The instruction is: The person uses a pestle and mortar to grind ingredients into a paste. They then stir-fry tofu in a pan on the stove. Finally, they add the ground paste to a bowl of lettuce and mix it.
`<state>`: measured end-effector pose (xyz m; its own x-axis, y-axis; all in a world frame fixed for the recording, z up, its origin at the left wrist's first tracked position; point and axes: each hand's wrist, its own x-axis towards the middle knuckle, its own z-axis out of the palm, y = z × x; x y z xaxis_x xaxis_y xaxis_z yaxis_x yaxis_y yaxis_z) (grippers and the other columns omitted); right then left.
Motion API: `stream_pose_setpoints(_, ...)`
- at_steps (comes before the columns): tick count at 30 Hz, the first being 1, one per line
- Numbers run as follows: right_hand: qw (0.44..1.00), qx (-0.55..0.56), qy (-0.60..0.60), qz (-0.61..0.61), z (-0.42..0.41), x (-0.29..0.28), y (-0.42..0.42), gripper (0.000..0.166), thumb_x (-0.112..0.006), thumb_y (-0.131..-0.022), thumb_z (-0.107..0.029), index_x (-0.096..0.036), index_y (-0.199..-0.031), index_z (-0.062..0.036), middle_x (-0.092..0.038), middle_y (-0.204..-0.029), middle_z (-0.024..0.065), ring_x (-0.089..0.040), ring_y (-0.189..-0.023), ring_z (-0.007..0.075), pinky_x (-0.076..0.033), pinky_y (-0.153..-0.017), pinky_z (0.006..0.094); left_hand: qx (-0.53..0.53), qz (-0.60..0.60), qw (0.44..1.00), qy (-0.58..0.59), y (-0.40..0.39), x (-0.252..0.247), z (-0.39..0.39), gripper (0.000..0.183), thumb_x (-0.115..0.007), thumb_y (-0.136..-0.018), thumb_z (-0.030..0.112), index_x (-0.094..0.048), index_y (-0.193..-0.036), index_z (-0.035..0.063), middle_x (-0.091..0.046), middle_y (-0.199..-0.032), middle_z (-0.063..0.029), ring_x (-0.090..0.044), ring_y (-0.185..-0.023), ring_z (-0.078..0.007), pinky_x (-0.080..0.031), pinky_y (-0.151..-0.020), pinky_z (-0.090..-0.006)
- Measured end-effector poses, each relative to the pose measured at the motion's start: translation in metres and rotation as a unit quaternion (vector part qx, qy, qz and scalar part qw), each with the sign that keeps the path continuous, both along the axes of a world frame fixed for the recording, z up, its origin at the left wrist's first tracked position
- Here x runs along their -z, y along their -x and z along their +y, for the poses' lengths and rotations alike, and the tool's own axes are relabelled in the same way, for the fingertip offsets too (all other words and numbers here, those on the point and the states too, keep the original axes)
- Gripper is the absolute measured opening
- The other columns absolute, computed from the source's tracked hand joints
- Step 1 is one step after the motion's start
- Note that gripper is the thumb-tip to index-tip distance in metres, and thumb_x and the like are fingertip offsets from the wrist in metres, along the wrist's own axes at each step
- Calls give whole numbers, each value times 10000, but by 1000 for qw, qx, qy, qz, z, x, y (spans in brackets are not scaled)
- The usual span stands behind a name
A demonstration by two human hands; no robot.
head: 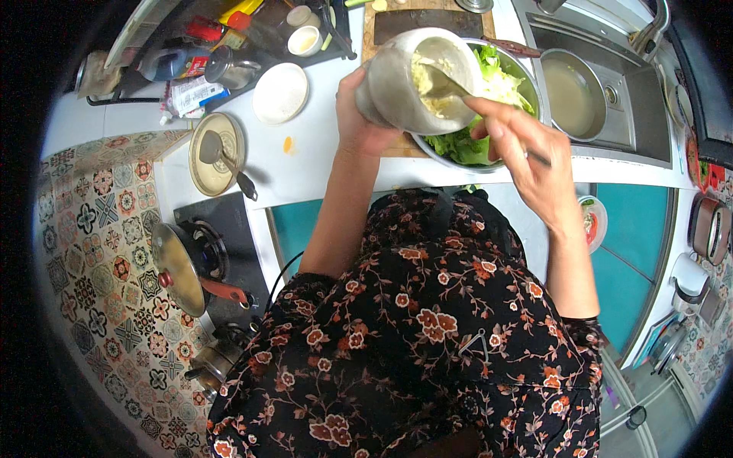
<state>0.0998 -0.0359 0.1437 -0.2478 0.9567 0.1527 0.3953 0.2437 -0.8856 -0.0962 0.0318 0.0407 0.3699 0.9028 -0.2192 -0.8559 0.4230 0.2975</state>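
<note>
My left hand (pixel 362 117) grips a grey stone mortar (pixel 383 86) by its base, tilted so its mouth faces right. Pale crushed garlic, or something like it (pixel 425 77), clings to the inside wall. In my right hand (pixel 529 154) is a metal spoon (pixel 449 83), its bowl inside the mortar against the crushed pieces. Below and behind the mortar stands a metal bowl (pixel 535 94) of chopped leafy greens (pixel 507 86), partly hidden by the mortar and my right hand.
A cutting board (pixel 489 23) carries a cleaver (pixel 426 26). Right, a pot of cloudy liquid (pixel 572 94) sits in the sink (pixel 627 123). Left are a white dish (pixel 280 94), a plate with a spatula (pixel 220 150), bottles and jars (pixel 229 66), and a lidded pan (pixel 180 269) on the stove.
</note>
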Motion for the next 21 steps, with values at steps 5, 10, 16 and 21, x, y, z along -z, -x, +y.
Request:
stream_pose_setpoints(5,862,-158,-357,-324,18,-16,-27,442,-601,-670,-99,-599,-1112,-97,-549,-769,10,-511,-618,160,-471,-558,298,10,32,999,2,-7,2,-4,529,-350,-832,369,-454,-1226,33,-518,-1173,-150,-506,-1099,-293,-423,-926,-456)
stream_pose_setpoints(10,912,-127,-304,-242,19,20,-44,317,-569,-768,-66,-601,-1083,-63,-563,-709,38,-547,-609,189,-468,-548,305,-37,112,992,-39,-20,3,-4,571,-405,-802,366,-397,-1267,36,-493,-1207,-152,-494,-1100,-299,-419,-918,-446)
stream_pose_setpoints(16,979,47,134,144,-3,45,-41,237,-488,-925,-193,-617,-1037,-28,-560,-688,-8,-471,-601,51,-388,-528,201,-74,195,966,-150,-28,11,12,646,-444,-775,331,-325,-1317,1,-497,-1170,-163,-500,-1084,-286,-412,-912,-410)
stream_pose_setpoints(21,942,42,220,250,-1,58,-42,295,-424,-922,-187,-596,-1061,7,-582,-712,34,-438,-570,65,-360,-552,192,-87,244,955,-145,-28,11,10,637,-444,-763,337,-362,-1290,-10,-498,-1182,-177,-510,-1077,-284,-413,-915,-398)
